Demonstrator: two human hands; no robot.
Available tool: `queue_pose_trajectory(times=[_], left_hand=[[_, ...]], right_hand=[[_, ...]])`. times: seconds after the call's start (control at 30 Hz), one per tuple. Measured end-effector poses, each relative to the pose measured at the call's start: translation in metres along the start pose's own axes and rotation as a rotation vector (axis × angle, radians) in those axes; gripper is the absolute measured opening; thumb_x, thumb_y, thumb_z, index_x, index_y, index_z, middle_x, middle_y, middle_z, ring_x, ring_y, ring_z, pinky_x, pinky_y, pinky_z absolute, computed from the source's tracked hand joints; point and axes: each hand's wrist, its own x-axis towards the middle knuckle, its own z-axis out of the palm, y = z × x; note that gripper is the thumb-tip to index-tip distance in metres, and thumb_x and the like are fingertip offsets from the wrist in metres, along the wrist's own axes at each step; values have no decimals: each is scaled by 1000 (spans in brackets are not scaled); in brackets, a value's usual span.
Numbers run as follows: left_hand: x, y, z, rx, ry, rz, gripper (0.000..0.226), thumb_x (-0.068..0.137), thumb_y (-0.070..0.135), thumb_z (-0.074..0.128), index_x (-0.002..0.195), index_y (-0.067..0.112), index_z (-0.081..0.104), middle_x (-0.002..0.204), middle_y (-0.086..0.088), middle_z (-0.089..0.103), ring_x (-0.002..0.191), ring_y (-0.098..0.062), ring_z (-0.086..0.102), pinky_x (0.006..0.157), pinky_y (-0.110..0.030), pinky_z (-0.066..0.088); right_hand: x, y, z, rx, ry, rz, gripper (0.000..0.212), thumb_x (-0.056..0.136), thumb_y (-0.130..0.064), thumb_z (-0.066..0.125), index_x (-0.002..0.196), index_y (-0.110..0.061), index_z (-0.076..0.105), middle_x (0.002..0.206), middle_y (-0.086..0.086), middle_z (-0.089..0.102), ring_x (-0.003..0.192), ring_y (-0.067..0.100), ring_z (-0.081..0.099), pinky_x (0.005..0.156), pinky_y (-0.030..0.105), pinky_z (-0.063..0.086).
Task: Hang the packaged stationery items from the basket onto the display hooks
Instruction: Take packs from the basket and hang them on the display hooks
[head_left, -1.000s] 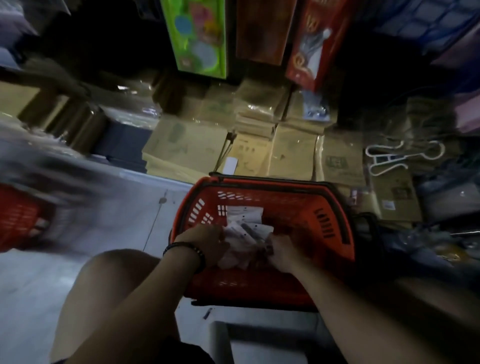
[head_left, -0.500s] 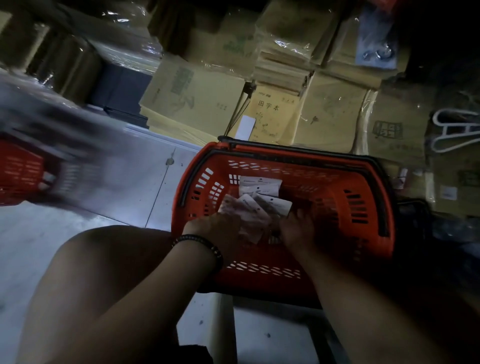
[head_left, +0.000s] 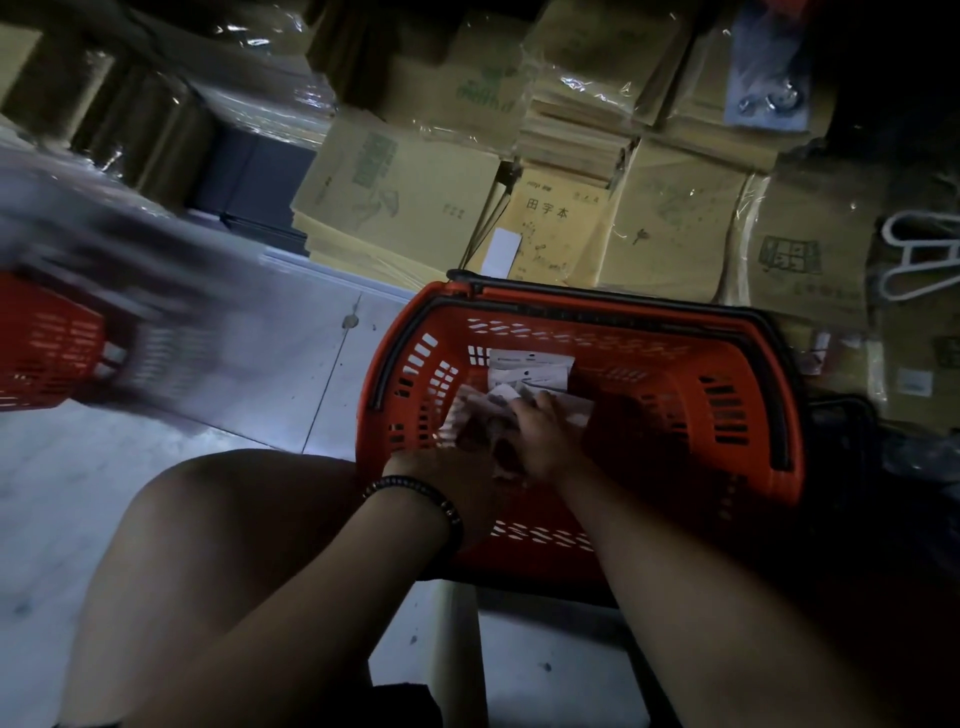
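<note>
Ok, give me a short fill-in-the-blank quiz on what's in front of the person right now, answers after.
1. Both hands reach into a basket coloured ____.
2. A dark beaded bracelet sits on the ____ wrist.
3. The white packets lie ____ the basket.
4. The right hand rests on the ____.

Answers: red; left; inside; packets

Basket (head_left: 675, 332) on floor (head_left: 291, 353), packets (head_left: 530, 366) inside under both hands, notebook stacks (head_left: 561, 218) behind it, second basket (head_left: 47, 343) far left.
</note>
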Motion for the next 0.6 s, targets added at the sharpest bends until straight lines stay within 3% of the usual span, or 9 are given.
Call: queue_pose_trajectory(times=[0.1,0.23,0.33,0.37,0.43,0.5,0.53,0.6], left_hand=[[-10,5,-4,25,-46,26,49,107,34,50,154,24,41,152,-4,54,134,-32,57,109,-52,51],[-18,10,-7,77,-105,52,50,106,25,56,153,18,43,154,-7,49,140,-33,52,111,-51,49],[-11,8,-1,69,-89,46,59,101,30,63,153,16,41,154,-8,50,138,-33,55,109,-53,51],[-10,8,0,67,-87,48,61,100,32,64,154,16,41,154,-9,50,138,-34,55,109,-53,52],[-8,7,2,63,-86,50,60,101,34,62,155,17,41,153,-9,52,137,-34,56,108,-53,52],[-6,7,4,64,-55,51,54,103,34,58,153,22,45,151,-7,55,135,-32,58,107,-53,53],[-5,7,5,70,-31,54,51,103,33,57,153,24,46,150,-6,56,133,-32,59,106,-53,54],[-4,9,6,85,-13,50,49,104,31,55,151,24,47,147,-7,58,131,-33,61,104,-53,54]], right_hand=[[6,-6,17,-24,57,39,53,93,-47,64,141,-32,47,153,10,29,145,36,30,116,57,35],[6,-7,36,-147,221,24,54,89,-47,70,137,-34,51,150,10,28,141,36,30,114,55,40],[3,-12,37,-134,255,25,50,91,-42,68,138,-28,55,149,9,39,138,34,39,113,50,39],[2,-17,33,-151,288,37,46,91,-36,70,133,-23,57,142,12,49,129,36,51,106,49,45],[-4,-26,27,-194,303,82,34,90,-27,76,116,-13,60,107,14,67,93,32,68,77,41,55],[-7,-25,28,-184,328,68,36,91,-27,77,114,-8,57,82,11,71,66,24,70,55,32,50],[-7,-20,32,-130,334,31,38,95,-29,73,121,-6,56,84,9,73,67,22,71,55,30,51],[-8,-8,40,94,217,47,31,104,-33,57,129,-15,58,102,3,75,89,20,72,77,36,58]])
